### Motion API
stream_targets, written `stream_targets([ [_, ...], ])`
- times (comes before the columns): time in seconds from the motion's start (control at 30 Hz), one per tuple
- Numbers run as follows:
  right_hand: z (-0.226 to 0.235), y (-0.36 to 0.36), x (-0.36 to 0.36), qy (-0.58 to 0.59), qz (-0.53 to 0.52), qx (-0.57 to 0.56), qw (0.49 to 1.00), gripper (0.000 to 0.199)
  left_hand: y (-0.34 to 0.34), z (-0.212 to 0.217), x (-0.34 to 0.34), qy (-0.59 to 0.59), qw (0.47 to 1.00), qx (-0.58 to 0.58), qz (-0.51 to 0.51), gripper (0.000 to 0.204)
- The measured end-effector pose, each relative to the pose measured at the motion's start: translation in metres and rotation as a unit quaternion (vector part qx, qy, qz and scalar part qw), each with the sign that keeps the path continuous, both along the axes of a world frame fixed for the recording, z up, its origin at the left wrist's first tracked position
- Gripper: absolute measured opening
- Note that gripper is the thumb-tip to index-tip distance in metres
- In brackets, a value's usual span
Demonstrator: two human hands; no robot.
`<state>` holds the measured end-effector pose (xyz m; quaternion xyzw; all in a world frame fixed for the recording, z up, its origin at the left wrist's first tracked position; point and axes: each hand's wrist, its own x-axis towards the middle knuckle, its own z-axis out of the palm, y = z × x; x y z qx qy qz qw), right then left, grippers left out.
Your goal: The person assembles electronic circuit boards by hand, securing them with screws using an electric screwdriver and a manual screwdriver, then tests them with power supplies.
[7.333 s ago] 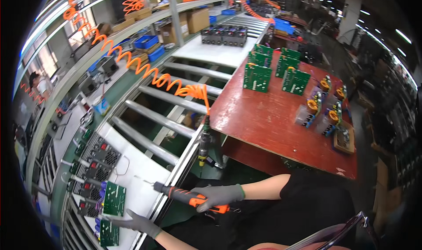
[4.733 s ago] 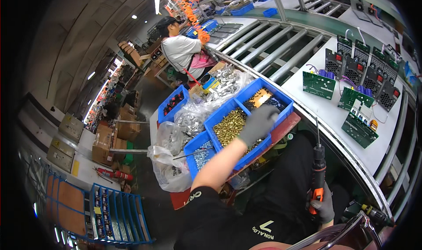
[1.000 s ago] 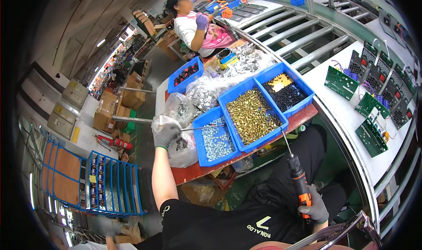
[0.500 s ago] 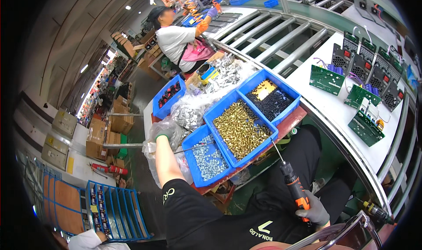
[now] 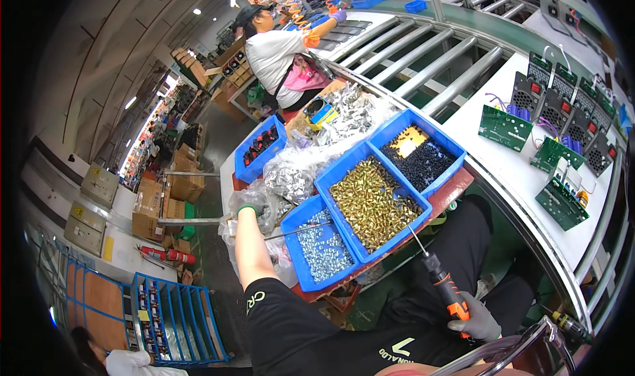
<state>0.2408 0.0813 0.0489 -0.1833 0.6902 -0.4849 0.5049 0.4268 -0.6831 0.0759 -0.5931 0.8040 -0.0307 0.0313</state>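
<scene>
My left hand point(image 5: 249, 208), in a grey glove, reaches out to a crumpled clear plastic bag point(image 5: 259, 201) just left of a blue bin of silver screws point(image 5: 322, 249). Its fingers are buried in the bag's folds, so its grip is hidden. My right hand point(image 5: 477, 320), also gloved, hangs low by my lap and grips an orange and black electric screwdriver point(image 5: 442, 287). The screwdriver's bit points up toward a blue bin of brass screws point(image 5: 374, 204). A third blue bin point(image 5: 421, 153) holds black screws and a few yellow parts.
More bags of silver parts point(image 5: 301, 169) and a blue bin of red and black parts point(image 5: 260, 151) lie behind. A co-worker point(image 5: 284, 53) stands at the roller conveyor point(image 5: 430, 65). Green circuit boards point(image 5: 506, 128) and black units point(image 5: 562, 101) sit on the white bench at right.
My head turned from the bench to the bins. My left hand moved from the screw bins to the plastic bag at the left. The screwdriver stayed in my right hand.
</scene>
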Motion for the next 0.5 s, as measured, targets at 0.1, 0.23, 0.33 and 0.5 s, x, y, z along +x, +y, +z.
stream_targets([
  [0.1,-0.004,0.003,0.001,0.02,0.002,-0.035,0.999,0.077,0.003,0.004,-0.002,0.0,1.0,-0.003,-0.01,0.031],
  [0.23,-0.012,0.009,0.004,-0.006,-0.019,-0.045,0.999,0.076,0.012,0.01,0.0,0.007,0.999,-0.009,-0.031,0.03],
  [0.33,-0.014,0.013,0.006,-0.036,-0.037,-0.058,0.997,0.076,0.023,0.017,0.004,0.018,0.998,-0.019,-0.055,0.029],
  [0.5,-0.014,0.021,0.006,-0.061,-0.061,-0.078,0.993,0.077,0.06,0.045,0.015,0.079,0.986,-0.043,-0.142,0.028],
])
